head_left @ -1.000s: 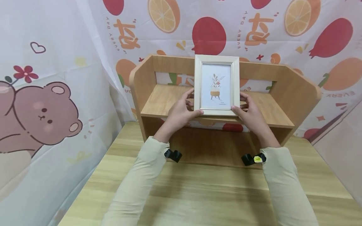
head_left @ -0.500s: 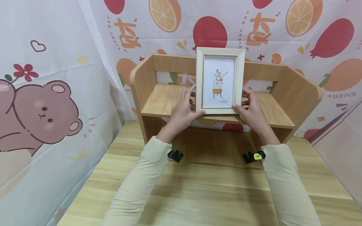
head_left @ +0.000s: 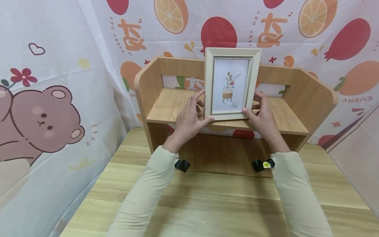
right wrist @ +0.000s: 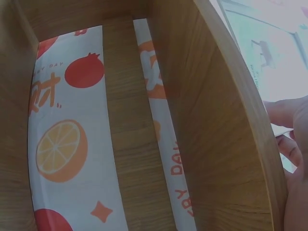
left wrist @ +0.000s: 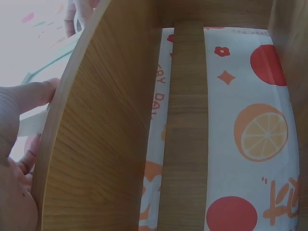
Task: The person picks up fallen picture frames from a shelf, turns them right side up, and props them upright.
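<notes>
- At the front edge of the upper shelf (head_left: 171, 104), left of centre: left grip (head_left: 190, 120) holds the picture frame (head_left: 229, 84) near its lower-left corner.
- Mid-edge: picture frame near upright; shelf contact cannot be told.
- Right of centre: right grip (head_left: 263, 115) holds lower-right corner; positioning appears well advanced, release not yet done.

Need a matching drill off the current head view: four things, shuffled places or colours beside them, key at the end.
Things:
1. picture frame
2. shelf
3. left hand
4. bear

Places or colours:
a. standing on the table
b. printed on the pale cloth at the left of the view
c. cream-coloured border
d. touching the lower-left corner of the picture frame

Pairs: 1-c, 2-a, 3-d, 4-b
</notes>
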Demonstrator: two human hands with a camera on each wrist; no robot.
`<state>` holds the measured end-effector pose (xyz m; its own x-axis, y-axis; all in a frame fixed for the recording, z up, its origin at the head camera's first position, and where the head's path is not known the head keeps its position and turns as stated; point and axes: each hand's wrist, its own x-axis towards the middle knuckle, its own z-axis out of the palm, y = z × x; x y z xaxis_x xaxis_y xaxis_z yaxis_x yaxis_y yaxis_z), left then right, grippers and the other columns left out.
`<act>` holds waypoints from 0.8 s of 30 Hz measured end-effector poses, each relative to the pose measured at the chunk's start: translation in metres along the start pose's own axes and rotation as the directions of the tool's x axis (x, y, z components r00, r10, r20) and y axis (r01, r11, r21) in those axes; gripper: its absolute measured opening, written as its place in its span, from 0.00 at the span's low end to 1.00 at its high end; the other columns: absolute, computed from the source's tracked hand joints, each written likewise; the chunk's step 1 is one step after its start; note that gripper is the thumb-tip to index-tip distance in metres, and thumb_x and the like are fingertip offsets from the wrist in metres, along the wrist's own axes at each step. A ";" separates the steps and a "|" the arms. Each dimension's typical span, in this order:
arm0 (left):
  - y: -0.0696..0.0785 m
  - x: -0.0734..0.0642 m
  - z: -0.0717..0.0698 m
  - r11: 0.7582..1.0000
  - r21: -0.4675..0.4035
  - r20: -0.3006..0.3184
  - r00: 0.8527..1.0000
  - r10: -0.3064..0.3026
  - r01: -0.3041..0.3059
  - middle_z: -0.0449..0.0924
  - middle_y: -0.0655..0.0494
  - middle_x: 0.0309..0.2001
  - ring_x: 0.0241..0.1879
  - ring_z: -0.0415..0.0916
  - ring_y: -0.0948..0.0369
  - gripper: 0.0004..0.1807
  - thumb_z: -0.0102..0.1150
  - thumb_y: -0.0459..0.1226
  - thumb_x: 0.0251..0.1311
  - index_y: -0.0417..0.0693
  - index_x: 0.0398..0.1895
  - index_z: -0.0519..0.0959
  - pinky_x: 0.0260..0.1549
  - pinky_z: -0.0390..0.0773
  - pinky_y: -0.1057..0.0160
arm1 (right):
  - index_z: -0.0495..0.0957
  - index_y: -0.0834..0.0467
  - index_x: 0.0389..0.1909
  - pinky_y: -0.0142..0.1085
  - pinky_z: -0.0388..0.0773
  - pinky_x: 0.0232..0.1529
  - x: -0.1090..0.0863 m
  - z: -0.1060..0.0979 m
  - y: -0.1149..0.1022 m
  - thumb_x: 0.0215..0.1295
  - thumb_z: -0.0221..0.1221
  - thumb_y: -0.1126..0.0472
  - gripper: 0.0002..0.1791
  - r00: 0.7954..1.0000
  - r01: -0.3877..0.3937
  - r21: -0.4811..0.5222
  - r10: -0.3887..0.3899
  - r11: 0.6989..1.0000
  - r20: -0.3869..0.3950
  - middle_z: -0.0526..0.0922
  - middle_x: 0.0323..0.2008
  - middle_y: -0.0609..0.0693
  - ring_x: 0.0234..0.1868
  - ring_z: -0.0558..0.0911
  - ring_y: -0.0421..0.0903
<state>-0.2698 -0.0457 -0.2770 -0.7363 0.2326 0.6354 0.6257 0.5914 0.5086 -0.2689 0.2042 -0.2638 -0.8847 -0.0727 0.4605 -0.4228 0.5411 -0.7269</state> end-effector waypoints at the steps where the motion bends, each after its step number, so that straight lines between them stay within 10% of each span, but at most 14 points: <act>1: 0.000 -0.001 0.000 1.000 0.007 -0.005 1.000 0.015 -0.015 0.73 0.50 0.44 0.39 0.75 0.56 0.48 0.71 0.45 0.51 0.54 0.72 0.53 0.24 0.67 0.65 | 0.49 0.56 0.71 0.35 0.69 0.46 -0.001 0.000 0.000 0.67 0.57 0.60 0.37 1.000 0.007 -0.001 -0.007 1.000 -0.004 0.65 0.64 0.60 0.51 0.72 0.53; 24: -0.007 -0.006 -0.003 0.994 -0.011 0.026 0.994 0.110 -0.109 0.76 0.52 0.40 0.34 0.80 0.59 0.41 0.65 0.39 0.59 0.59 0.69 0.50 0.23 0.70 0.64 | 0.43 0.55 0.71 0.30 0.71 0.47 -0.008 0.003 0.004 0.68 0.57 0.61 0.39 0.999 0.021 -0.031 -0.021 0.999 -0.031 0.63 0.64 0.61 0.54 0.72 0.54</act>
<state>-0.2695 -0.0537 -0.2828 -0.6698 0.3163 0.6718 0.7053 0.5538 0.4425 -0.2636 0.2043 -0.2717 -0.8690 -0.0586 0.4914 -0.4347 0.5648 -0.7014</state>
